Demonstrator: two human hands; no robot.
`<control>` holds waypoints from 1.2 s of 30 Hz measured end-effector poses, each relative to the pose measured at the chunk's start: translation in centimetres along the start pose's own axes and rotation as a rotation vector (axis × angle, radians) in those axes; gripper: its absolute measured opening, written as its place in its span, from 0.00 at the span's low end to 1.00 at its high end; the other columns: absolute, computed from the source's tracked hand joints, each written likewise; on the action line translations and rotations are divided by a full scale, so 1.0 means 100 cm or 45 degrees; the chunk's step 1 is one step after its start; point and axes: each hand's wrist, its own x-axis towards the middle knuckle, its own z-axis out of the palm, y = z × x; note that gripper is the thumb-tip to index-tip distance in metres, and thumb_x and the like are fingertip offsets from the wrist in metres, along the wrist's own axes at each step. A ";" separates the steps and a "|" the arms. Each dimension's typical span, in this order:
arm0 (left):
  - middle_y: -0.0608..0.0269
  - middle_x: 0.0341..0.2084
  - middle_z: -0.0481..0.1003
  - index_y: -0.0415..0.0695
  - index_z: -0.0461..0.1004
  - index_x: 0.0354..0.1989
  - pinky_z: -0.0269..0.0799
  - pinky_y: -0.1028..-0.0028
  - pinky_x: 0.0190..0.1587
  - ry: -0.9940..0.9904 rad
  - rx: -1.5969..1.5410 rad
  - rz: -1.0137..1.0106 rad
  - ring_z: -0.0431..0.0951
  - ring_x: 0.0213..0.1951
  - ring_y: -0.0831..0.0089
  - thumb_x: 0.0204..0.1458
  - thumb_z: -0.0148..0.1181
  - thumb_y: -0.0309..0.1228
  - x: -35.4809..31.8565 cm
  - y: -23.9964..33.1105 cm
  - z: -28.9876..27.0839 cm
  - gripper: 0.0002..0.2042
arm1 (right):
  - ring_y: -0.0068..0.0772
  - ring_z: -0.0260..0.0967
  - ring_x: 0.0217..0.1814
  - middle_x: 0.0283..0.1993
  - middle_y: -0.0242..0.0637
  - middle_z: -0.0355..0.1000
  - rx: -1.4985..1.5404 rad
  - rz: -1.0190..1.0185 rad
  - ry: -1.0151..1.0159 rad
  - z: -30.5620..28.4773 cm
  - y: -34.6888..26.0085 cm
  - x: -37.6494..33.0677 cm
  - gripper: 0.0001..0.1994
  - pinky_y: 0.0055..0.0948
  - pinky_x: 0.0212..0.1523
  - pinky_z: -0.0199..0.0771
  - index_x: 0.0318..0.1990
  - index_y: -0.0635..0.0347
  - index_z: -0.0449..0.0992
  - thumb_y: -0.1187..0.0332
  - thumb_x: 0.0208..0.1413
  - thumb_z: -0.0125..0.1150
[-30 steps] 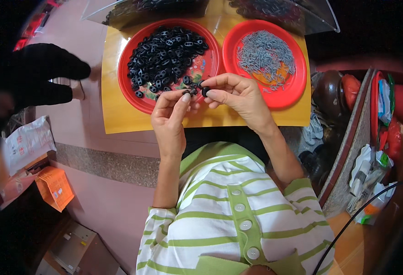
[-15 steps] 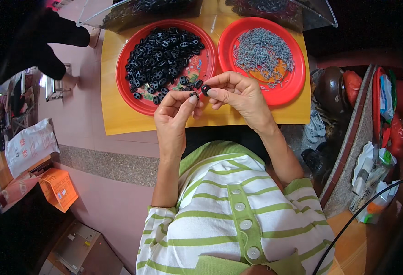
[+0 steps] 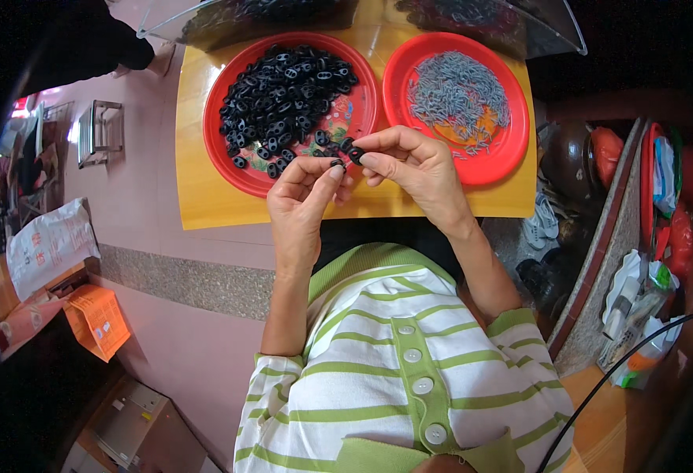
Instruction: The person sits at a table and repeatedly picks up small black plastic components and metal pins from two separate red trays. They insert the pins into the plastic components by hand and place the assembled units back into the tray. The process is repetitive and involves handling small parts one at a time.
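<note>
My left hand [image 3: 305, 191] pinches a small black oval piece [image 3: 337, 163] between thumb and fingertips at the near edge of the left tray. Close beside it, my right hand [image 3: 409, 162] grips another black piece [image 3: 355, 154], which looks rounded with a hole in it. The left red tray [image 3: 214, 158] holds a heap of black two-holed oval pieces [image 3: 279, 98]; a few lie loose just beyond my fingers. Small grey screws or pins [image 3: 460, 94] are piled in the right red tray [image 3: 512, 154], beyond my right hand.
Both trays stand on a yellow tabletop [image 3: 220, 214]. Clear-walled bins [image 3: 472, 24] stand at its far side. On the left are a metal stool [image 3: 98, 134], a white bag [image 3: 51, 244], an orange box [image 3: 98, 322] and a person's dark-clothed leg [image 3: 86, 47]. A black cable [image 3: 622, 355] runs at lower right.
My hands stay close together, with the piece in my right fingers turned slightly. The person at the upper left has moved away toward the top. The view has shifted a little.
</note>
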 end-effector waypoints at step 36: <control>0.65 0.25 0.75 0.40 0.74 0.31 0.68 0.81 0.33 0.081 -0.458 -0.110 0.73 0.28 0.81 0.55 0.55 0.29 0.013 -0.011 0.005 0.05 | 0.19 0.67 0.31 0.33 0.33 0.68 -0.538 -0.390 0.155 0.021 0.001 0.007 0.14 0.20 0.30 0.69 0.41 0.63 0.75 0.75 0.44 0.66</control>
